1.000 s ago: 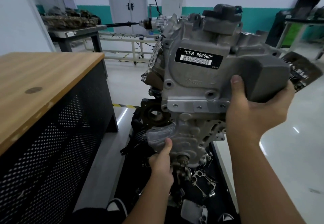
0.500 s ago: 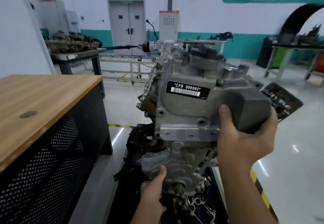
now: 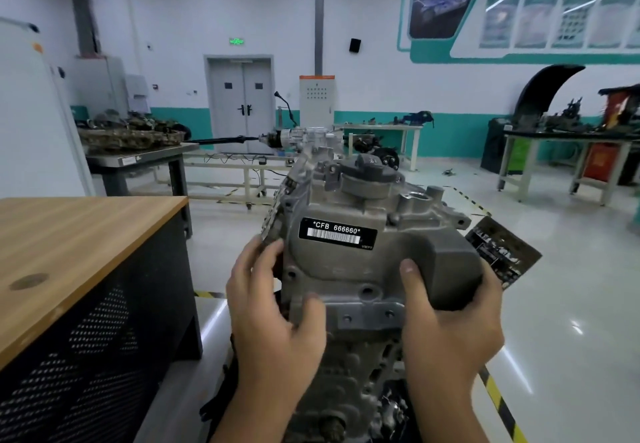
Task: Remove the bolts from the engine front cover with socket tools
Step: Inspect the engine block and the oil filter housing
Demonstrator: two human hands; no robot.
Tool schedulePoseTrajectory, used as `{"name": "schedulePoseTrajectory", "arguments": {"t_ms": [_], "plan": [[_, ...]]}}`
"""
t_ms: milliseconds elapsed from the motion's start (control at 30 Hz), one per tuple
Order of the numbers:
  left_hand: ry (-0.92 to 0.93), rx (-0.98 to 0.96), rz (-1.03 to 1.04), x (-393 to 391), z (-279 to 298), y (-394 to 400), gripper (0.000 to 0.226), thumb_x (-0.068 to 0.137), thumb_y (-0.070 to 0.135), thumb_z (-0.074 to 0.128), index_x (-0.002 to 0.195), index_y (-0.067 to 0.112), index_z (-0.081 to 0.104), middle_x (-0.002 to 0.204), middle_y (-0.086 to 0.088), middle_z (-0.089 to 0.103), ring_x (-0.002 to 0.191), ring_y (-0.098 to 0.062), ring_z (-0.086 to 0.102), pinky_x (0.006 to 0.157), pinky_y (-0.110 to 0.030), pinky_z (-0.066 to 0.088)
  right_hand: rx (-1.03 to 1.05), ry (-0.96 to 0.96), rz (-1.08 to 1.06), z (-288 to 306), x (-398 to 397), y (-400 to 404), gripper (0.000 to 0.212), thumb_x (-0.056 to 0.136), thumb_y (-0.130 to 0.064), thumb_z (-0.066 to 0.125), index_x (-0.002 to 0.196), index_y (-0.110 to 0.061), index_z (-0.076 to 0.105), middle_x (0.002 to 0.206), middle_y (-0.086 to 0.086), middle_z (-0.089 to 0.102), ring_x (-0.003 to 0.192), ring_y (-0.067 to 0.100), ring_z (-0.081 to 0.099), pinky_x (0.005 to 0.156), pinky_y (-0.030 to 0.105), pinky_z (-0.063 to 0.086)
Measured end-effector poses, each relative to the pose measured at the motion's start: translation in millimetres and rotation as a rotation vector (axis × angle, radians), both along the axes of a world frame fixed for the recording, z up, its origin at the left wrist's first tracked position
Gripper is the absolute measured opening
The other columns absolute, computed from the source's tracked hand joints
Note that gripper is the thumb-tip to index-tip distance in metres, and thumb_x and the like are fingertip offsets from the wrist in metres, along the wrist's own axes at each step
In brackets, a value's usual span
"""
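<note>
Your two hands hold the engine front cover [image 3: 349, 269], a grey cast-metal piece that fills the centre of the view, upright and tilted slightly away from you. Your left hand [image 3: 273, 321] grips its edge at about 9 o'clock: the fingers [image 3: 256, 259] curl round the side flange and the thumb [image 3: 311, 307] presses on the front face. Your right hand [image 3: 450, 324] clasps the boxy grey housing [image 3: 446, 269] at about 3 o'clock, thumb [image 3: 412, 272] laid on the front, the other fingers wrapped round the far side and mostly hidden. A black label [image 3: 337, 234] reading *CFB 666660* with a barcode sits on the upper face, toward 12 o'clock of your hands. Below, at 6 o'clock, more cast metal and dark parts [image 3: 349, 404] show between your forearms; you cannot tell whether the cover touches them. A wooden-topped bench [image 3: 69, 245] with perforated black sides stands at 9 o'clock. A grey double door [image 3: 242, 103] lies in the far wall at 11 o'clock, and a work table [image 3: 568, 151] with clutter at 2 o'clock
</note>
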State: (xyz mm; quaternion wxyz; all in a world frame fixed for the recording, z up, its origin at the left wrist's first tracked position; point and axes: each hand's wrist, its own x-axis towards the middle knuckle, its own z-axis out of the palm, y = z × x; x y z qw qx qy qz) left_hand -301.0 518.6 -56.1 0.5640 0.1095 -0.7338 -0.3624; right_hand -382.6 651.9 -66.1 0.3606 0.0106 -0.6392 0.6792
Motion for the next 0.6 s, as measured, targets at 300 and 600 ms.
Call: {"name": "schedulePoseTrajectory", "arguments": {"t_ms": [300, 600], "plan": [[-0.497, -0.191, -0.415, -60, 153, -50, 0.078, 0.08, 0.039, 0.078, 0.149, 0.024, 0.045, 0.139, 0.009, 0.058, 0.128, -0.01, 0.052, 0.113, -0.045, 0.039, 0.017, -0.002, 0.01, 8, -13, 7, 0.061, 0.07, -0.047, 0.09, 0.118, -0.049, 0.053, 0.099, -0.029, 0.063, 0.095, 0.003, 0.063, 0.075, 0.025, 0.047], [-0.351, -0.016, -0.596, -73, 125, -74, 0.045, 0.067, 0.052, 0.071, 0.107, 0.033, 0.075, 0.106, 0.009, 0.077, 0.104, -0.011, 0.071, 0.099, -0.043, 0.054, -0.06, -0.028, -0.013, 6, -7, -10, 0.083, 0.06, -0.066, 0.075, 0.134, -0.037, 0.053, 0.117, -0.01, 0.064, 0.111, 0.017, 0.062, 0.093, 0.041, 0.055]]}}
